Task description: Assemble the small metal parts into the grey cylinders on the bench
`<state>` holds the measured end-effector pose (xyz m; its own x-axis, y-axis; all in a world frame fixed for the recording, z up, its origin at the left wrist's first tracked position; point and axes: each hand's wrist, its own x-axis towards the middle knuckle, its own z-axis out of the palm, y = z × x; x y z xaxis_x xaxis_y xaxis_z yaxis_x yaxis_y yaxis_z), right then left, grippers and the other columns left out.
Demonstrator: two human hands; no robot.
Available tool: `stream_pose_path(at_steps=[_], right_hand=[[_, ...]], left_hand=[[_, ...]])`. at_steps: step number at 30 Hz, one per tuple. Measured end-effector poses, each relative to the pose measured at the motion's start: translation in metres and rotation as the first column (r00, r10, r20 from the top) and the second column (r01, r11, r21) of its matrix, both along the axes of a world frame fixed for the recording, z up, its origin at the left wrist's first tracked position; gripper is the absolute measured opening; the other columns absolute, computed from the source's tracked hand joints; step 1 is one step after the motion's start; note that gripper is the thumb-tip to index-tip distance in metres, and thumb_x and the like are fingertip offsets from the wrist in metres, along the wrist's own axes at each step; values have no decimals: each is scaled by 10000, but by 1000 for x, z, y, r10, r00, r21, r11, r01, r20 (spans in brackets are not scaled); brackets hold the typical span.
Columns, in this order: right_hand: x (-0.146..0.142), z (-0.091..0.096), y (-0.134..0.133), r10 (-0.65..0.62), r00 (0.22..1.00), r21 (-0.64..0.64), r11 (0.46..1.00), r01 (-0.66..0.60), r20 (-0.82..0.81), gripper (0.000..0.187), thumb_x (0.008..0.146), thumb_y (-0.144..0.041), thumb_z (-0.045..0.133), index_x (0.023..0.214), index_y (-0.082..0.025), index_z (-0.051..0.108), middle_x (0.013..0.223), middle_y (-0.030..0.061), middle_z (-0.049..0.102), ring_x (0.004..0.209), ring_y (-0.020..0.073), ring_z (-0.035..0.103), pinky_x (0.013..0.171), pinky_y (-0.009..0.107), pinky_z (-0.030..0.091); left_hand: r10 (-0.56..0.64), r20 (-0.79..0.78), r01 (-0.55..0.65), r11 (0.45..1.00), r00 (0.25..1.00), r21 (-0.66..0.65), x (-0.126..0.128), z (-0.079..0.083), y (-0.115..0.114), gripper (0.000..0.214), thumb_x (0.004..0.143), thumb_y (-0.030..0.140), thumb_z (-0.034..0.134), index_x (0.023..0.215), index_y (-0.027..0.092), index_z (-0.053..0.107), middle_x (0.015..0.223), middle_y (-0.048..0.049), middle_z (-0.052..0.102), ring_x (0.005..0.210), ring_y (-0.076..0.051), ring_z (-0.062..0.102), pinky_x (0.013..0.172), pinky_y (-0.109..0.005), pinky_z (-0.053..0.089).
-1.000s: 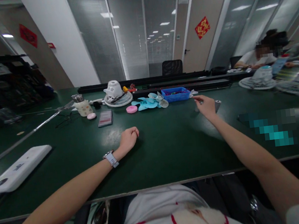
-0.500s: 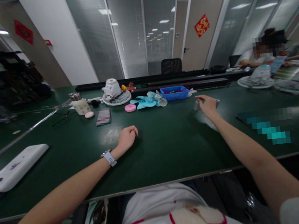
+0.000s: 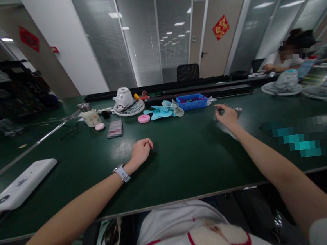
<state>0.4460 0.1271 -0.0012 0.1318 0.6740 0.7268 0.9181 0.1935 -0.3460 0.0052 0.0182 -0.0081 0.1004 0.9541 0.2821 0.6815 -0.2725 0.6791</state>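
My left hand rests on the dark green tabletop, its fingers curled with nothing visible in them. Further out to the right, my right hand is bent over the table with thumb and fingers drawn together. Something small and greyish shows at these fingertips, too hidden to name. Just past the knuckles, the end of a small grey cylinder sticks out. A pale patch lies under the hand; I cannot tell whether it is an object or a reflection.
Beyond my hands are a blue tray, light-blue fan blades, a pink disc, a white fan part and a bottle. A white device lies left, a blurred teal item right. Two people sit far right.
My right hand's fingers have lowered slightly and cover more of the grey piece at their tips. My left hand keeps its pose; the whole view has shifted a little.
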Motion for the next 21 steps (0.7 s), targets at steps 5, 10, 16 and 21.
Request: stream_pose_path(at_steps=[5, 10, 16, 21], right_hand=[[7, -18, 14, -23, 988, -32, 999, 18, -151, 526, 748, -330, 666, 1248, -170, 632, 1143, 128, 710, 1012, 277, 675, 920, 440, 516], [17, -31, 31, -170, 882, -185, 978, 97, -439, 439, 644, -390, 782, 1008, -153, 718, 861, 98, 750, 804, 252, 708, 796, 400, 565], [16, -28, 34, -186, 791, -226, 972, 62, -583, 373, 605, -298, 824, 926, -134, 727, 862, 102, 751, 832, 254, 715, 817, 389, 561], [19, -31, 39, -160, 765, -211, 977, 32, -623, 394, 586, -290, 833, 930, -140, 713, 878, 94, 756, 852, 249, 719, 822, 391, 559]], left_hand=[[6, -5, -6, 1000, 1000, -13, 2, 2, -1, 266, 737, 150, 374, 595, 209, 591, 642, -4, 636, 646, -174, 572, 638, -281, 390], [-1, -13, 0, 1000, 1000, -12, 1, 1, 0, 263, 734, 152, 378, 600, 209, 597, 623, -2, 622, 631, -176, 557, 639, -284, 389], [-12, -6, 12, 1000, 1000, -6, 0, -1, 1, 266, 739, 155, 378, 607, 210, 602, 640, -4, 632, 644, -179, 565, 640, -288, 384], [-20, -11, 20, 1000, 1000, -6, 0, 0, 0, 268, 740, 150, 377, 609, 211, 603, 656, -5, 644, 655, -177, 570, 651, -287, 389]])
